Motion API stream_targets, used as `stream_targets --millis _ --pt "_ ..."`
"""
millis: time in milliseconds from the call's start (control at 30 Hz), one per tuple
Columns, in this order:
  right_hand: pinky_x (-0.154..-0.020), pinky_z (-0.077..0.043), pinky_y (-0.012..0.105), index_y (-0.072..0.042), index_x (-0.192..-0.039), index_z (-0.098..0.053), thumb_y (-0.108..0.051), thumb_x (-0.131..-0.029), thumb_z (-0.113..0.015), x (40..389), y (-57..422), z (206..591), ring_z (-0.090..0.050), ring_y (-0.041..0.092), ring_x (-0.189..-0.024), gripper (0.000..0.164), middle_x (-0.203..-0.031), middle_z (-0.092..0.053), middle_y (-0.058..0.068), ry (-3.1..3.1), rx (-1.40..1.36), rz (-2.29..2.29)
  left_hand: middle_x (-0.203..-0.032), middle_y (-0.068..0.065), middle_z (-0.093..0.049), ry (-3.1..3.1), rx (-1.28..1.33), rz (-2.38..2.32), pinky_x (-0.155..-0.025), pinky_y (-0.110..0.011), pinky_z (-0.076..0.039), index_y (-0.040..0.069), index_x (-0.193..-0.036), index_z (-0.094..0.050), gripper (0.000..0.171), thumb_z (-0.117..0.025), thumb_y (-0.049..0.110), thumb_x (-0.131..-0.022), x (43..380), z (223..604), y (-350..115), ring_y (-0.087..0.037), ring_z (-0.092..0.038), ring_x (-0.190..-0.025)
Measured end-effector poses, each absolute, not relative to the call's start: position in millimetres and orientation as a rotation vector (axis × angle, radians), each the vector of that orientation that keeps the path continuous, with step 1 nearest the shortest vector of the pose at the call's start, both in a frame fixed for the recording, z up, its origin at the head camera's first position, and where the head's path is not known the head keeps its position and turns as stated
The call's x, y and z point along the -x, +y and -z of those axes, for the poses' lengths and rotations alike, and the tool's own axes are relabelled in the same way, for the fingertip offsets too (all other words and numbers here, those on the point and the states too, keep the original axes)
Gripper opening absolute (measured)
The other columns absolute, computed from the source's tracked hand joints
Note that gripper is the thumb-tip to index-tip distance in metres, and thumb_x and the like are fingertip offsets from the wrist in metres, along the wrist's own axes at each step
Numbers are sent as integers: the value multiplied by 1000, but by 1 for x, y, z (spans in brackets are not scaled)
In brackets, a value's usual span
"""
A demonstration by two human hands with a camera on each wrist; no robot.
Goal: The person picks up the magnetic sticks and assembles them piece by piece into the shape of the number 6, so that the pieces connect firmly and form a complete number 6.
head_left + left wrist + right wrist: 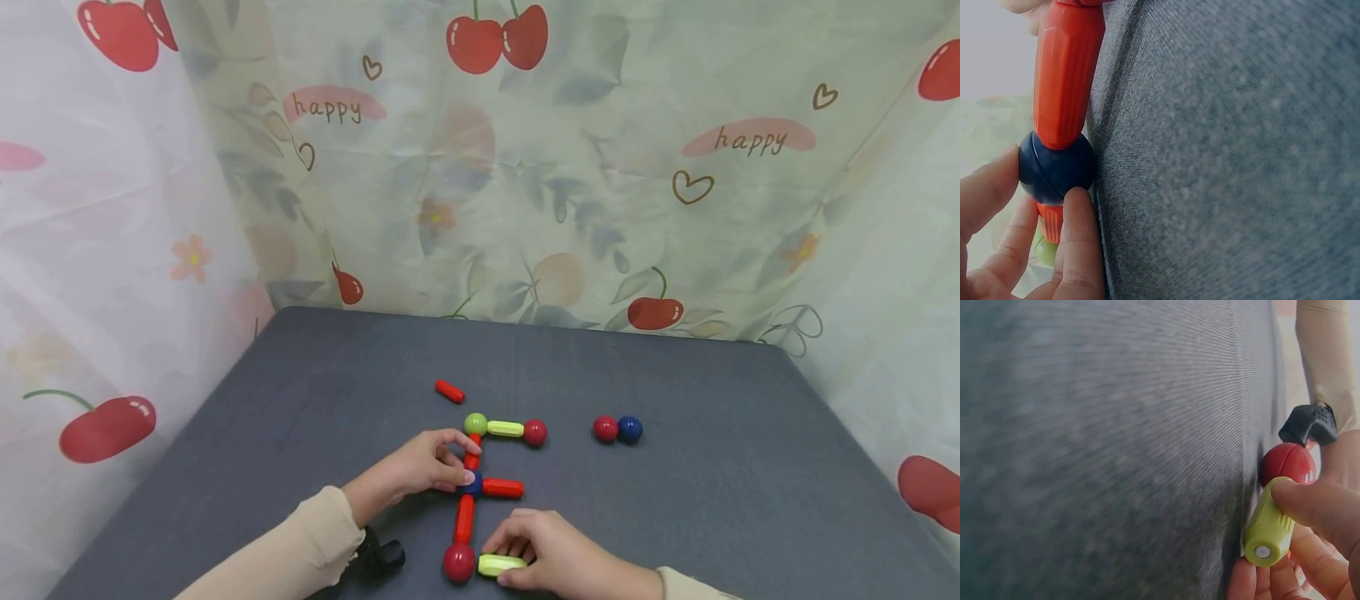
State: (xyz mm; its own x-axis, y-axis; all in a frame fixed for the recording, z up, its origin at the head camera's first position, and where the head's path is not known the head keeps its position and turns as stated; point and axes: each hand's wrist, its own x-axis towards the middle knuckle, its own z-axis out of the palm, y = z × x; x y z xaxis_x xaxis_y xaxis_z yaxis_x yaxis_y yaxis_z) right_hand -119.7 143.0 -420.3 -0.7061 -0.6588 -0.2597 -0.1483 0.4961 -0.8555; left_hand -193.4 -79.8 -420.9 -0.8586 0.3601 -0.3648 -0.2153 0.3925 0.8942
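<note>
A blue ball (1054, 169) sits between the thumb and fingers of my left hand (429, 464), which pinches it at the middle of a joined figure. Red rods run from this ball: one up to a green ball (476, 424), one rightward (502, 488), one down (1069, 75) to a red ball (459, 562). From the green ball a yellow-green rod (505, 429) leads to another red ball (535, 432). My right hand (558, 552) pinches a second yellow-green rod (1269, 528) by thumb and fingers, its far end right at the lower red ball.
A loose red rod (450, 392) lies beyond the figure. To the right, a red ball (605, 429) and a blue ball (630, 430) sit side by side on the dark grey table (712, 500). A black wrist device (381, 557) is under my left forearm. Printed curtains (525, 167) surround the table.
</note>
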Motion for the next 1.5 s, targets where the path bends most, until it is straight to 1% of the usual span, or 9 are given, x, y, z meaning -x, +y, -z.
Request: stream_targets --millis 200,300,400,533,700,967,1300,1400,1500 --pt "-68 -51 17 -19 -100 -72 -15 -83 -77 122 141 423 -59 1 -76 18 -86 -60 -10 2167 708 1158 -82 -5 -64 2167 -135 -1492 -69 -31 -57 8 -114 -63 34 -76 8 -83 192 422 -79 -14 -59 -70" --pt "-68 -52 18 -23 -100 -71 -20 -83 -77 128 145 435 -60 3 -78 18 -87 -61 -10 2160 735 1149 -82 -6 -64 2185 -147 -1492 -68 -32 -57 8 -115 -63 34 -76 7 -83 191 423 -79 -14 -60 -70" --pt "-67 -53 20 -28 -100 -70 -26 -82 -78 139 152 464 -61 3 -79 20 -89 -62 -11 2136 745 1170 -83 -6 -64 2188 -146 -1493 -68 -32 -57 8 -115 -63 34 -76 7 -83 191 423 -79 -14 -59 -70" --pt "-66 -53 21 -30 -100 -70 -28 -80 -80 149 156 492 -62 5 -79 23 -90 -64 -9 2106 737 1201 -84 -6 -64 2156 -135 -1497 -69 -31 -57 9 -113 -64 32 -75 7 -83 192 421 -80 -14 -60 -71" --pt "-67 -53 22 -32 -100 -70 -32 -80 -80 154 158 501 -63 6 -80 23 -91 -66 -9 2101 737 1181 -84 -5 -65 2127 -143 -1492 -69 -28 -57 9 -113 -63 31 -75 9 -84 194 419 -82 -13 -61 -71" --pt "-67 -54 22 -32 -100 -70 -33 -79 -80 154 157 501 -64 7 -81 23 -92 -66 -9 2095 725 1170 -84 -6 -64 2151 -129 -1482 -69 -32 -57 8 -115 -63 35 -75 8 -83 193 421 -80 -14 -60 -71" --pt "-67 -54 22 -33 -100 -70 -34 -79 -80 154 158 501 -63 7 -80 24 -92 -64 -9 2107 726 1161 -84 -5 -65 2131 -135 -1487 -70 -30 -57 8 -114 -63 33 -75 8 -84 194 423 -81 -13 -60 -71" --pt "-68 -53 21 -32 -101 -70 -32 -79 -80 149 156 489 -63 5 -81 24 -92 -65 -10 2097 717 1172 -84 -5 -65 2129 -137 -1489 -70 -30 -57 9 -114 -63 33 -75 8 -84 194 423 -80 -13 -61 -72" --pt "-70 -53 21 -26 -103 -70 -25 -80 -80 139 152 461 -62 7 -82 25 -93 -66 -9 2107 666 1179 -84 -6 -65 2134 -141 -1489 -70 -31 -57 9 -114 -63 33 -75 9 -84 194 422 -80 -13 -61 -72"
